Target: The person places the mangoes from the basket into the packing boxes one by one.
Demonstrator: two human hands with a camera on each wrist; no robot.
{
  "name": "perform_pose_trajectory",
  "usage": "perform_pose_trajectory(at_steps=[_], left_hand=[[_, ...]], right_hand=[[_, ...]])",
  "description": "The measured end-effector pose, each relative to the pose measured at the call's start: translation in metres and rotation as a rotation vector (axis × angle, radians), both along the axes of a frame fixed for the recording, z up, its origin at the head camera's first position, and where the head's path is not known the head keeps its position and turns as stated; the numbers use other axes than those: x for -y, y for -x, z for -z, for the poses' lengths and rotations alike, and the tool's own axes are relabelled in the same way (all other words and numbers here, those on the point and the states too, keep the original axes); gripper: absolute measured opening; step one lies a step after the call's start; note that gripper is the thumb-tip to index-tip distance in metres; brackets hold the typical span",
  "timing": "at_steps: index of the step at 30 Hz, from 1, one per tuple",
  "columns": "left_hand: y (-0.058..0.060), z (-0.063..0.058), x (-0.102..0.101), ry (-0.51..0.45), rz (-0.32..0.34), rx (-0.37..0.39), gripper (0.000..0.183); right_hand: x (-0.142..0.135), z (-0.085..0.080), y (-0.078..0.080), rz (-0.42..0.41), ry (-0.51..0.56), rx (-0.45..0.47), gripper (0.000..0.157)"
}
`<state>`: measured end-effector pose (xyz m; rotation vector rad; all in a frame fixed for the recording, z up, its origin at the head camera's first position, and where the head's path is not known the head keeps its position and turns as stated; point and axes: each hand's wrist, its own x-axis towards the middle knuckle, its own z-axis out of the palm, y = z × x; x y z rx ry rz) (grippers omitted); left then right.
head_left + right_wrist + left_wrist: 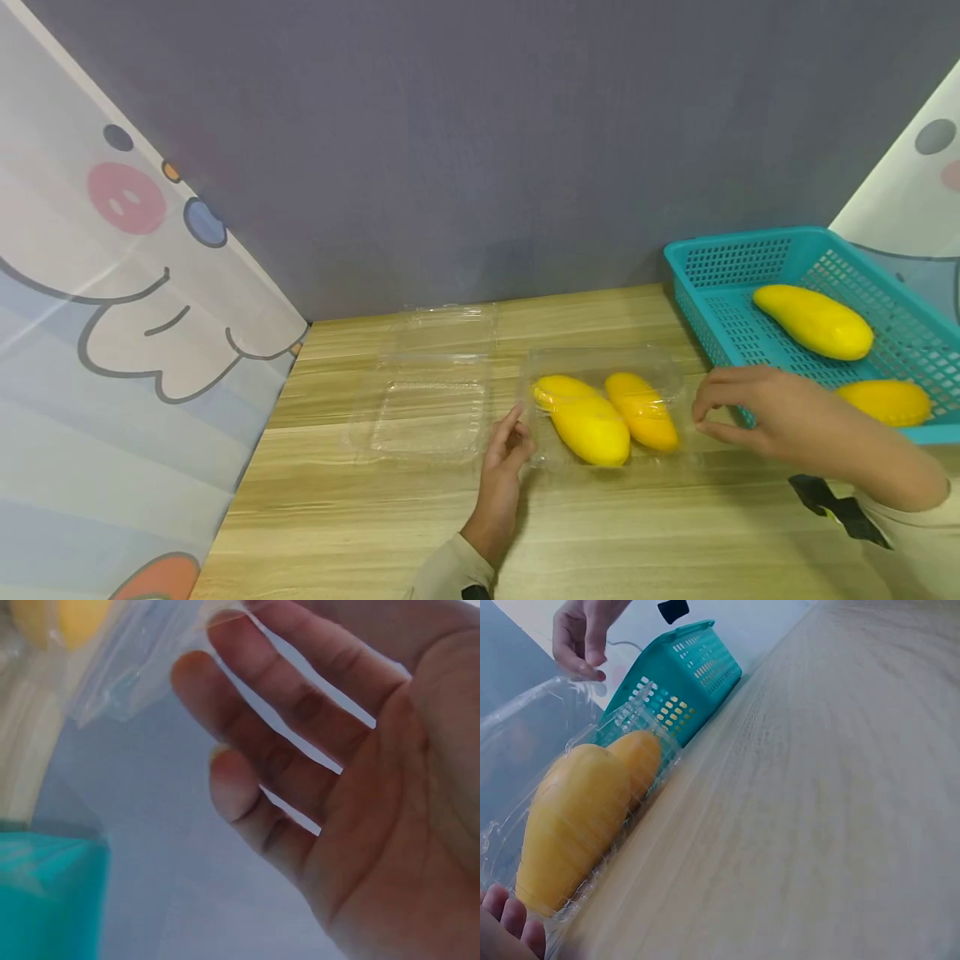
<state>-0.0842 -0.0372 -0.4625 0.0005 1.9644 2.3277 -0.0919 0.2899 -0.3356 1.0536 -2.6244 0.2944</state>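
Two yellow mangoes, a larger one [592,425] and a smaller one [647,421], lie side by side in a clear plastic clamshell box [555,802]. My left hand [506,462] holds the box at its left edge; its fingertips [514,915] show beside the near end in the left wrist view. On the other side, my right hand [765,417] pinches the thin plastic at the box's right edge, thumb and index finger together. In the right wrist view the other fingers [247,712] are spread and loosely bent, with clear plastic at the fingertips.
A teal plastic basket [708,321] stands at the right, holding two more mangoes, one long [813,323] and one [885,402] partly behind my right forearm. Another clear clamshell [427,417] lies opened out on the wooden table at left. A grey wall [480,150] rises behind.
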Motion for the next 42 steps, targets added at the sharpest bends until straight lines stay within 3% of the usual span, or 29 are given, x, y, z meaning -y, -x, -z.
perform_pose_trajectory(at_steps=[6,14,22,27,30,35,42], left_hand=[[0.001,0.002,-0.001,0.020,0.029,-0.010,0.050],[0.001,0.001,0.000,0.040,0.063,0.038,0.048],[0.000,0.000,-0.004,0.024,-0.009,0.029,0.048],[0.000,0.000,-0.006,-0.005,-0.068,0.039,0.028],[0.001,0.000,-0.006,-0.008,-0.068,0.037,0.021],[0.005,-0.004,-0.005,-0.048,-0.014,0.054,0.035],[0.012,-0.012,-0.004,-0.069,0.036,0.178,0.046]], right_hand=[[0.003,0.009,0.005,-0.023,-0.035,0.044,0.026],[0.013,0.017,0.009,0.029,-0.046,0.053,0.035],[0.012,0.024,0.006,0.029,-0.060,0.071,0.033],[0.012,0.029,0.000,0.064,-0.073,0.105,0.032],[0.013,0.031,-0.004,0.102,-0.050,0.115,0.027],[0.020,0.035,-0.008,0.225,0.011,0.125,0.003],[0.031,0.042,-0.009,0.314,0.083,0.134,0.006]])
